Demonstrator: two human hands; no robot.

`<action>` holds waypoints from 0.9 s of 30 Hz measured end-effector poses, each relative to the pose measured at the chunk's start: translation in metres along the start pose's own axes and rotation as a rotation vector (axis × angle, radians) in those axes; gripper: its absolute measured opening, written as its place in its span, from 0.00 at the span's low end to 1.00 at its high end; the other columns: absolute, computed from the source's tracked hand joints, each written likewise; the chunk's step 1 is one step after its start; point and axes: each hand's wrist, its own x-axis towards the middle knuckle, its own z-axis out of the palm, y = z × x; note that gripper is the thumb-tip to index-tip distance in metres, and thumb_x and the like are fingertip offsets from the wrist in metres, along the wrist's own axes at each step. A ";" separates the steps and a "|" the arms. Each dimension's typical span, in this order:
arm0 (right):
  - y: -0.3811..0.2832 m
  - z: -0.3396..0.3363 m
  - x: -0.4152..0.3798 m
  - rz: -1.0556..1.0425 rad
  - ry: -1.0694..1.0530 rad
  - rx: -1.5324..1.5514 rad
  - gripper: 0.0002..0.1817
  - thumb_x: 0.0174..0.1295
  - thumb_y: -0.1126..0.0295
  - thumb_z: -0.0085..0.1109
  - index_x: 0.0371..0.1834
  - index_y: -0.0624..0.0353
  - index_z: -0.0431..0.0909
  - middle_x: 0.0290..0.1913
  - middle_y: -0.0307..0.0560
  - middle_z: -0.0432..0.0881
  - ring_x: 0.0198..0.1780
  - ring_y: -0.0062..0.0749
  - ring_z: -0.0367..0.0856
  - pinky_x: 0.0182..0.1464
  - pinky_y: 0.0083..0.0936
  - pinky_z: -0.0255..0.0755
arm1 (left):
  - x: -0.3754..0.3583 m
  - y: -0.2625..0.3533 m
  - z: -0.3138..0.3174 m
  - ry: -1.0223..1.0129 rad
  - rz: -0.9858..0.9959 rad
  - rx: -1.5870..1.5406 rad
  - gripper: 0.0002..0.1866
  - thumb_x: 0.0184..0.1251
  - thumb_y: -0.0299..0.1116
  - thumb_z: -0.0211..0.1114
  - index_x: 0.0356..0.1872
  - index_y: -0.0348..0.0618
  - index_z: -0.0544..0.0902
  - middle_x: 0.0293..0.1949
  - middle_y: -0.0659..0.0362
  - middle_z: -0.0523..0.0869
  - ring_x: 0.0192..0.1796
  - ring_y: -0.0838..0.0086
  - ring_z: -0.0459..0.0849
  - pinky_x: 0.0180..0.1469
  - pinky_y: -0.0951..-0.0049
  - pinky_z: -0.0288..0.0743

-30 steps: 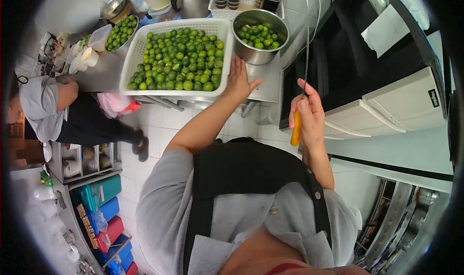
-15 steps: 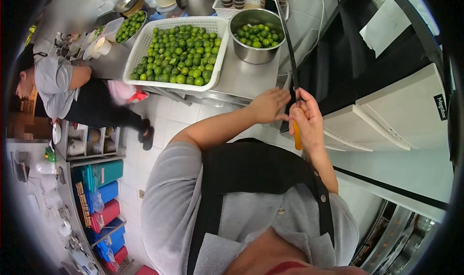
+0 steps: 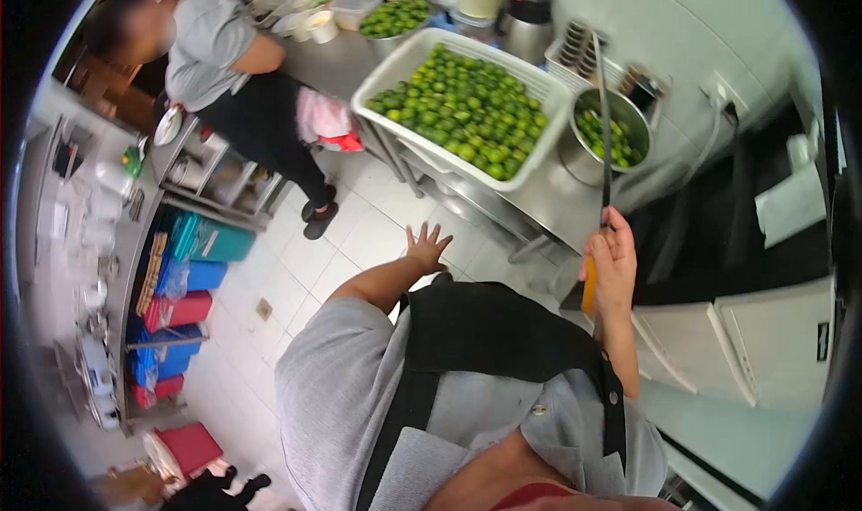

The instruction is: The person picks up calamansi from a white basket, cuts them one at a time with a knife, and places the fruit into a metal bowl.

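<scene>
My right hand (image 3: pixel 612 252) is closed round the orange-yellow handle (image 3: pixel 589 288) of a long, narrow-bladed knife (image 3: pixel 605 125). Its blade points up and away from me, crossing in front of the steel pot (image 3: pixel 584 156) in the view. My left hand (image 3: pixel 426 247) is held out over the floor with fingers spread, holding nothing. Beyond both hands, a white plastic basket (image 3: pixel 377 84) full of green limes (image 3: pixel 467 107) rests on the steel table (image 3: pixel 575 207). More limes (image 3: pixel 597 134) lie inside the pot.
A co-worker in a grey shirt (image 3: pixel 211 35) stands at the left, by a counter. Shelves with teal, blue and red bins (image 3: pixel 211 239) run along the left. White cabinet fronts (image 3: pixel 772 340) are on my right. A thermal jug (image 3: pixel 527 26) stands behind the basket.
My left hand has moved away from the knife and spread open to the left. The knife remains in my right hand. The view has turned, showing more of the left side and floor.
</scene>
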 end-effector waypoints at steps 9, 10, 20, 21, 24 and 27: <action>0.000 0.081 0.058 -0.055 -0.157 -0.013 0.26 0.66 0.73 0.50 0.66 0.66 0.58 0.29 0.40 0.70 0.20 0.16 0.67 0.18 0.12 0.65 | -0.064 -0.014 0.067 0.028 -0.404 -0.681 0.38 0.56 0.66 0.56 0.67 0.64 0.64 0.72 0.53 0.55 0.70 0.44 0.54 0.63 0.34 0.53; 0.000 0.090 0.063 -0.055 -0.180 0.003 0.26 0.66 0.71 0.51 0.66 0.66 0.57 0.28 0.40 0.71 0.18 0.16 0.67 0.18 0.12 0.65 | -0.063 -0.022 0.067 0.016 -0.400 -0.714 0.38 0.57 0.65 0.57 0.67 0.63 0.64 0.71 0.53 0.55 0.69 0.44 0.55 0.63 0.34 0.54; -0.006 0.151 0.105 -0.039 -0.329 0.077 0.36 0.65 0.61 0.58 0.70 0.63 0.52 0.28 0.40 0.72 0.17 0.17 0.68 0.17 0.12 0.62 | -0.065 -0.075 0.065 -0.014 -0.412 -0.857 0.36 0.57 0.60 0.59 0.66 0.58 0.63 0.69 0.50 0.60 0.63 0.40 0.62 0.61 0.37 0.59; -0.007 0.152 0.107 -0.044 -0.322 0.070 0.37 0.64 0.61 0.58 0.71 0.63 0.51 0.28 0.40 0.72 0.17 0.17 0.68 0.17 0.12 0.63 | -0.067 -0.079 0.066 -0.010 -0.419 -0.858 0.36 0.58 0.60 0.59 0.66 0.58 0.63 0.68 0.50 0.60 0.63 0.40 0.63 0.60 0.38 0.60; -0.009 0.147 0.115 -0.004 -0.402 0.010 0.37 0.65 0.68 0.56 0.73 0.58 0.47 0.29 0.39 0.72 0.18 0.16 0.68 0.19 0.11 0.63 | -0.070 -0.082 0.073 -0.015 -0.442 -0.874 0.36 0.58 0.58 0.60 0.66 0.56 0.63 0.67 0.49 0.62 0.61 0.39 0.65 0.60 0.39 0.61; -0.009 0.136 0.124 0.031 -0.436 -0.072 0.35 0.64 0.71 0.53 0.73 0.57 0.49 0.29 0.39 0.72 0.19 0.16 0.69 0.20 0.12 0.64 | -0.072 -0.081 0.075 -0.008 -0.464 -0.874 0.36 0.58 0.56 0.61 0.65 0.55 0.63 0.67 0.48 0.63 0.60 0.38 0.67 0.59 0.40 0.63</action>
